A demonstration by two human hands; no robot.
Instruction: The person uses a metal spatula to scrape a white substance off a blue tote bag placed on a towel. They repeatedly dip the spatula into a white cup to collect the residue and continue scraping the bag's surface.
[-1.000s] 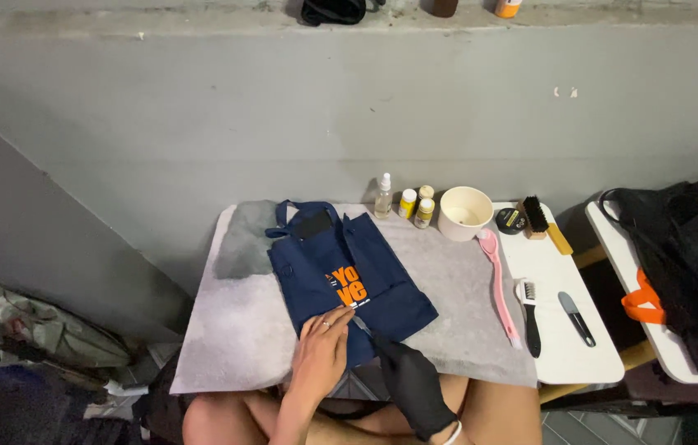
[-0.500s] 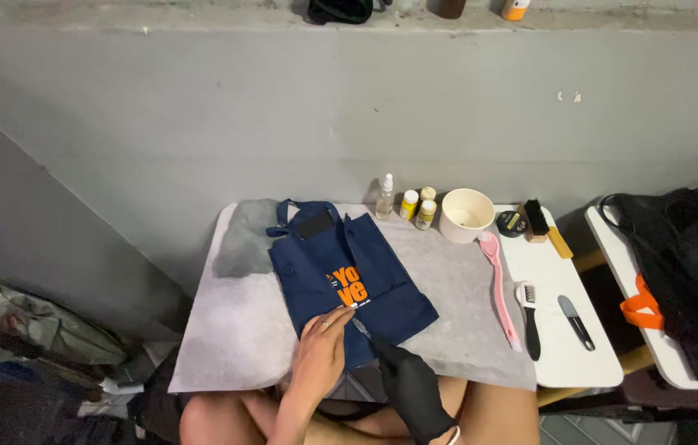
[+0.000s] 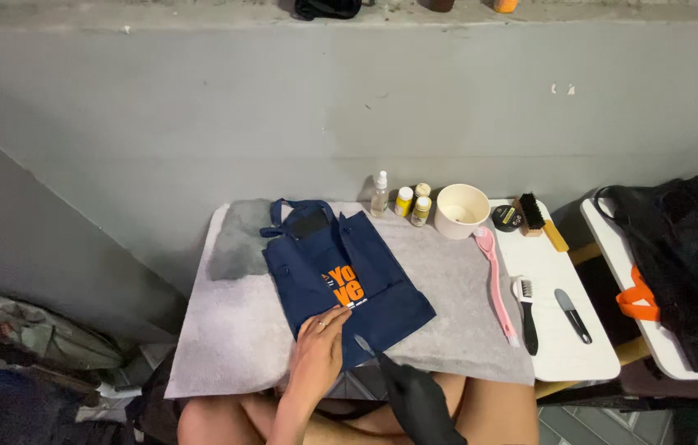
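Observation:
A navy blue tote bag [image 3: 340, 276] with orange print lies flat on a grey towel [image 3: 233, 330] covering a small table. My bare left hand [image 3: 316, 354] rests palm-down on the bag's near edge, fingers pointing at the print. My right hand [image 3: 415, 400], in a black glove, sits just right of it at the table's front edge and holds a small thin tool [image 3: 363, 344] whose tip touches the bag's lower edge. My bare knees show under the table.
At the back stand a spray bottle [image 3: 379, 194], small yellow-capped bottles [image 3: 411, 203], a white bowl [image 3: 462, 210], a polish tin [image 3: 506, 217] and a wooden brush [image 3: 533, 213]. A pink brush [image 3: 495, 276], two dark brushes [image 3: 525, 309] lie on the white side. A black bag [image 3: 687, 264] sits right.
Both hands stay at the bag's near edge; the view has shifted only slightly. The tool tip remains by the bag's lower edge.

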